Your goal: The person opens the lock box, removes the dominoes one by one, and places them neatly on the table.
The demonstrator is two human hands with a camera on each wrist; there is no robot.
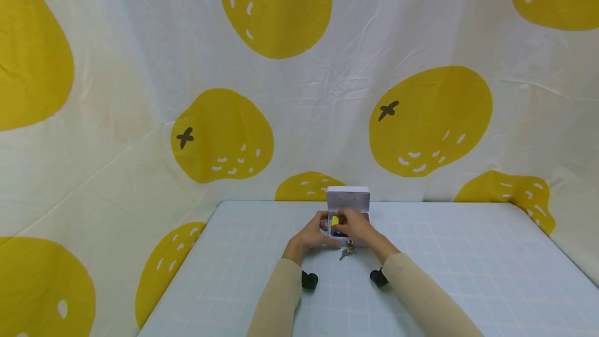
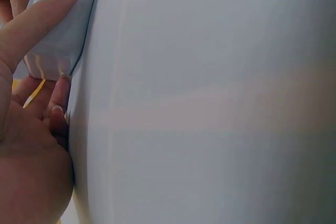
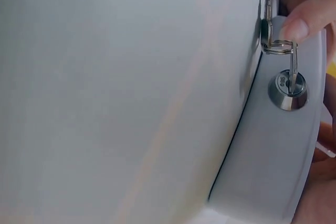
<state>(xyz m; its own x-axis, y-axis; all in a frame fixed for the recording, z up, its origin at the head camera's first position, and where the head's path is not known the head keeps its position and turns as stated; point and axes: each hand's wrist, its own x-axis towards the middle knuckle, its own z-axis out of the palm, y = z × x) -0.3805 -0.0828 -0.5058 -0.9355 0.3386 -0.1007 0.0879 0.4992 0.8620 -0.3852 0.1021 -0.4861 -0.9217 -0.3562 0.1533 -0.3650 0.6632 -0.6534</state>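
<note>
A small white metal lockbox [image 1: 348, 199] stands on the table with its lid raised. My left hand [image 1: 312, 234] holds its left side. In the left wrist view, the thumb lies along the front of the box [image 2: 58, 40] and the fingertips touch its end. My right hand [image 1: 357, 225] reaches over the open box and pinches a small yellow block-like thing [image 1: 335, 220]; its exact kind is unclear. Something dark blue lies below it in the box. A key sits in the front lock [image 3: 287, 92], with a second key [image 3: 267, 3] hanging from the same ring.
The box is near the far edge of a pale checked table [image 1: 262, 254]. Behind it hangs a white cloth [image 1: 327, 87] printed with yellow fruit. Black camera mounts [image 1: 309, 280] show at both wrists.
</note>
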